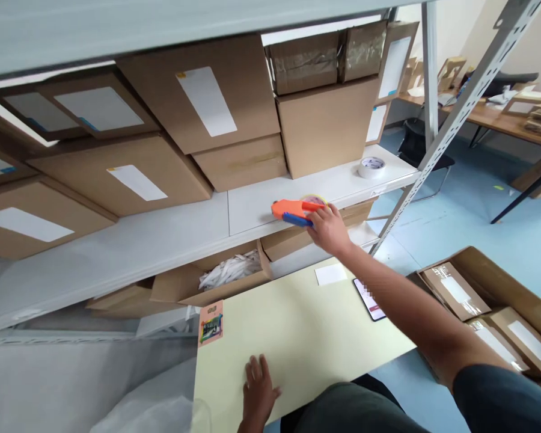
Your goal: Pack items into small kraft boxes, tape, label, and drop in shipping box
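My right hand (329,228) reaches out over the shelf's front edge, its fingers closed around an orange and blue tape dispenser (293,208). A yellow-rimmed tape roll (314,199) shows just behind it; whether that roll is fitted to the dispenser I cannot tell. Near the front of the pale table (293,325), my left hand (258,388) lies with its fingers stretched out and holds nothing. A small picture card (211,323) is at the table's left edge. Toward the right are a white card (330,275) and a phone (368,299), partly behind my right forearm.
Cardboard boxes (162,174) with white labels line the metal shelf (175,219). A white tape roll (371,168) sits at its right end. Below, an open carton (225,285) holds white strips. On my right, a large carton (514,270) contains packed boxes. A slotted post (466,99) rises nearby.
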